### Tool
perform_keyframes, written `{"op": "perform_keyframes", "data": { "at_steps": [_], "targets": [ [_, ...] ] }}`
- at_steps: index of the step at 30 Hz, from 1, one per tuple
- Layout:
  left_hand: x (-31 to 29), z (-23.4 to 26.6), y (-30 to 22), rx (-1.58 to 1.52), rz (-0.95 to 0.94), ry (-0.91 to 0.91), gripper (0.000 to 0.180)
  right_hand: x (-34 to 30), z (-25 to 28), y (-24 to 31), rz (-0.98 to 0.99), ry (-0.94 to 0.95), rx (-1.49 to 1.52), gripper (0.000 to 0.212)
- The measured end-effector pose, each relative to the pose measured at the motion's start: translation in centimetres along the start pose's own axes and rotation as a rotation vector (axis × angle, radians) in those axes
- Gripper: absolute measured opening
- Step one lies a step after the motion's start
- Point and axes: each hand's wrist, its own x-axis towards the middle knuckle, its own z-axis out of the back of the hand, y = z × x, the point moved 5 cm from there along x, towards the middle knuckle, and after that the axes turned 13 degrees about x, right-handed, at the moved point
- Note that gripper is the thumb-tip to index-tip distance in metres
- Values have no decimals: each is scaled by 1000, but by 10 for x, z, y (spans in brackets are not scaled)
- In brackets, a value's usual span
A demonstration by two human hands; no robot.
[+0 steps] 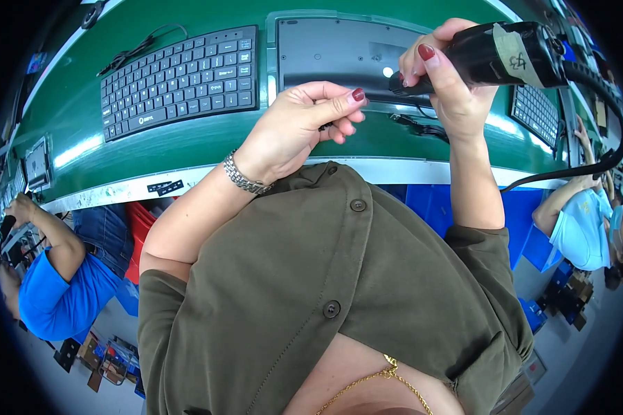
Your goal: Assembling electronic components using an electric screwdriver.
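My right hand [450,86] is wrapped round a black corded electric screwdriver [474,59] with a strip of pale tape on its body. The tool's dark nose points left over a black keyboard lying face down [325,52], whose underside shows small screw holes. Near that keyboard's front edge is my left hand [308,114], wearing a metal watch. Its thumb and fingers are curled together, with a bit of something dark and small among them that I cannot make out. Left of it lies a black keyboard, keys up [183,83].
A coiled black cable [422,128] lies in front of the face-down keyboard. The screwdriver's thick cord [619,117] loops down at the right. Another keyboard [535,114] is on the green bench [214,142] further right. Co-workers sit left [69,270] and right [581,221]; blue bins [429,207] stand below.
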Motion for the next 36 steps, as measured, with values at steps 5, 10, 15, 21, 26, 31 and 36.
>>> {"op": "perform_keyframes", "data": {
  "at_steps": [5, 10, 15, 21, 26, 31, 36],
  "targets": [
    [8, 8, -2, -77, -30, -44, 20, 10, -5, 15, 38, 25, 77, 29],
    [16, 12, -8, -185, -18, -31, 18, 17, -18, 37, 232, 95, 373, 31],
    [19, 10, -13, -222, -23, -40, 17, 21, -27, 38, 265, 125, 457, 34],
    [20, 14, -12, -228, 23, 81, 16, 22, -32, 31, 223, 71, 497, 34],
    [20, 17, -11, -237, 99, 191, 15, 21, -33, 29, 188, 70, 516, 34],
    [19, 24, -9, -284, 172, 305, 20, 21, -35, 22, 166, 59, 540, 34],
    [16, 21, -19, -246, 167, 246, 24, 24, -37, 19, 193, 37, 472, 32]
  ]
}}
